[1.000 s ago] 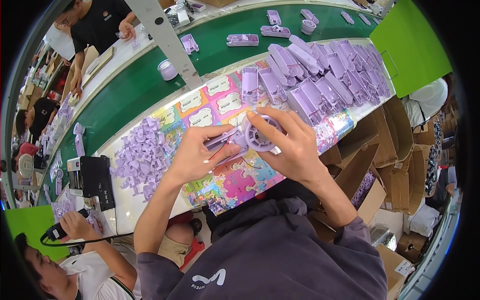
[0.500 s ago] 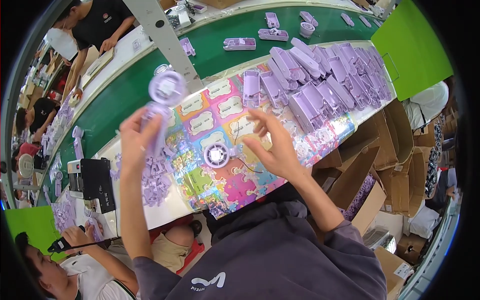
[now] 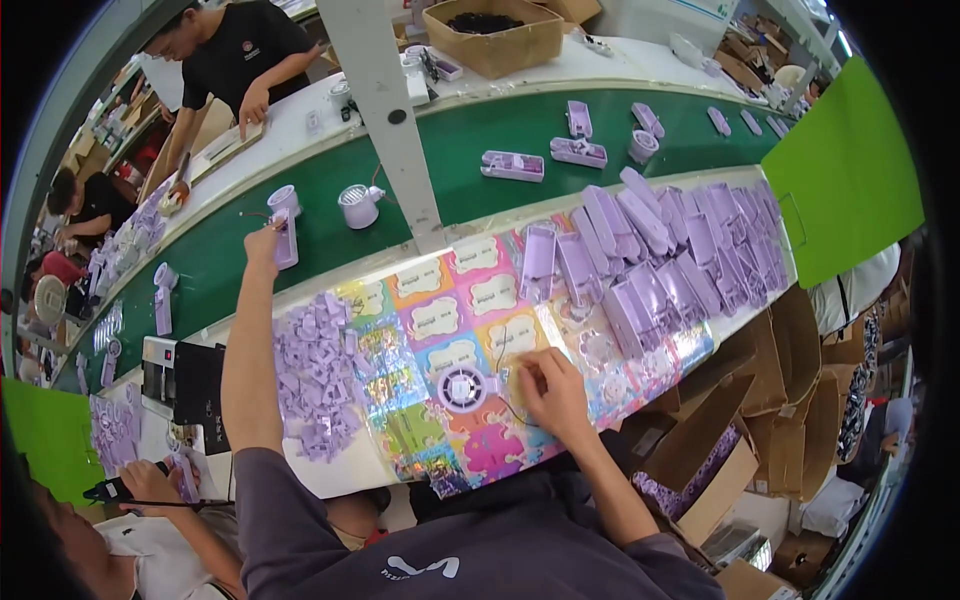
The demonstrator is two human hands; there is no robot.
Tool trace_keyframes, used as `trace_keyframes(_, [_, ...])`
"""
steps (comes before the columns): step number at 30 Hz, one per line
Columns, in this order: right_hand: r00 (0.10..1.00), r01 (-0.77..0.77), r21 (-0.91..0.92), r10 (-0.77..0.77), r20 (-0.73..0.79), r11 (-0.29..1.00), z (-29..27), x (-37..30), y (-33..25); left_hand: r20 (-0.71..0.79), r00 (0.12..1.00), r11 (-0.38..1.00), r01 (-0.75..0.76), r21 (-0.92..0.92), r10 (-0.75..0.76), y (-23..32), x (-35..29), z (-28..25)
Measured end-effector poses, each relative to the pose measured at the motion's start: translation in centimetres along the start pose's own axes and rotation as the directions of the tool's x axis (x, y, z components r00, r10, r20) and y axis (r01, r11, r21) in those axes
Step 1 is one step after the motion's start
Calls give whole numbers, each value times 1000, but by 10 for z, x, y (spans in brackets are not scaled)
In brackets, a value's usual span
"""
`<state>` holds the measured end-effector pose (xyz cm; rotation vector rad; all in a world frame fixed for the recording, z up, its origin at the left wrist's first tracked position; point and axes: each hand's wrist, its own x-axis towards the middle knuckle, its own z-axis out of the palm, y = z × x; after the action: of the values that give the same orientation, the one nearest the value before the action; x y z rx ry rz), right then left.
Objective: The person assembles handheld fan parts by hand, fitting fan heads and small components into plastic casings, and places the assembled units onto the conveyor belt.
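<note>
Your left hand (image 3: 262,245) is touching a lilac fan casing (image 3: 288,246) on the green belt (image 3: 460,197), grip unclear; your right hand (image 3: 557,398), fingers loosely parted, is curling beside a round fan head (image 3: 462,388).

A smooth plastic fan head (image 3: 462,387) lies left of the right hand (image 3: 556,396) on glossy, foil-bright sheets (image 3: 425,315), with matt cardboard boxes (image 3: 725,485) to that hand's right and a smooth belt (image 3: 470,195) beneath the left hand (image 3: 262,243).

Bright light — glare on the shiny table cover (image 3: 395,365) — outer lines bowed, corners black.
</note>
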<state>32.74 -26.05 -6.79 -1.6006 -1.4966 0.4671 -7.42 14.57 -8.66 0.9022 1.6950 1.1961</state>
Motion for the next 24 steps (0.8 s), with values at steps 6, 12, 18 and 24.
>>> trace_keyframes(6, [1000, -7, 11, 7, 20, 1000, 4, 7, -7, -177, 914, 919, -325, 224, 366, -11, 10, -15])
trace_keyframes(12, [1000, 17, -7, -17, -15, 1000, 6, 4, 2, 179, 479, 287, -742, 606, 859, 40, -133, -2])
trace_keyframes(18, [1000, 12, 10, -12, -4, 1000, 6, 6, -1, 697, 474, 303, -880, 365, 538, 48, -199, 0])
trace_keyframes(24, [998, 54, -45, -55, -22, 998, 4, 4, 0, 567, 518, 214, -829, 516, 640, 47, -142, 59])
